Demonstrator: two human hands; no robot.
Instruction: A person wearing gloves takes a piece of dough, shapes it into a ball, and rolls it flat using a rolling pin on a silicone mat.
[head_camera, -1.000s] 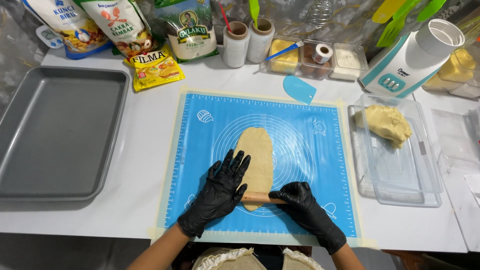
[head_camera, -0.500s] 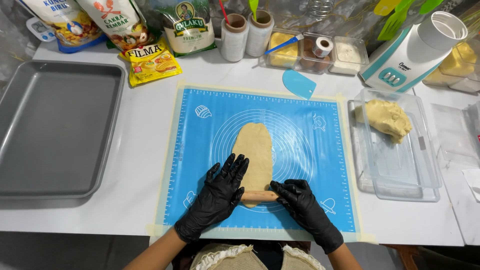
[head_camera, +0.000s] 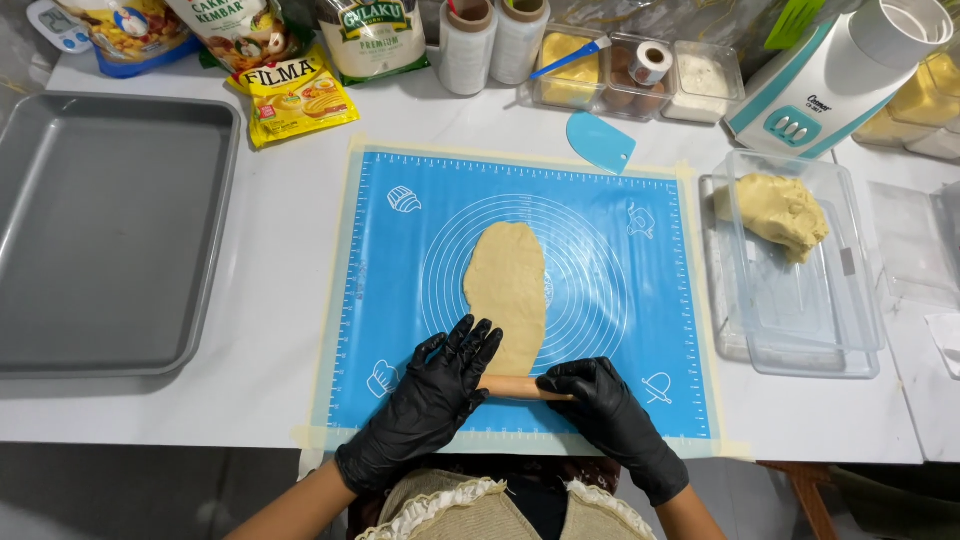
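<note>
A long oval of pale dough (head_camera: 507, 285) lies flattened on the blue silicone baking mat (head_camera: 620, 300). A thin wooden rolling pin (head_camera: 520, 387) rests across the near end of the dough. My left hand (head_camera: 432, 400), in a black glove, presses flat on the pin's left part with fingers spread. My right hand (head_camera: 605, 405), also gloved in black, lies on the pin's right part, palm down.
A grey baking tray (head_camera: 110, 230) sits at the left. A clear plastic box (head_camera: 800, 290) with a lump of dough (head_camera: 780, 212) stands at the right. Food packets, two rolls, small containers, a blue scraper (head_camera: 600, 140) and a white-teal appliance (head_camera: 830, 70) line the back.
Both hands and the rolling pin have drawn slightly toward me along the dough's near end; the dough looks a little longer.
</note>
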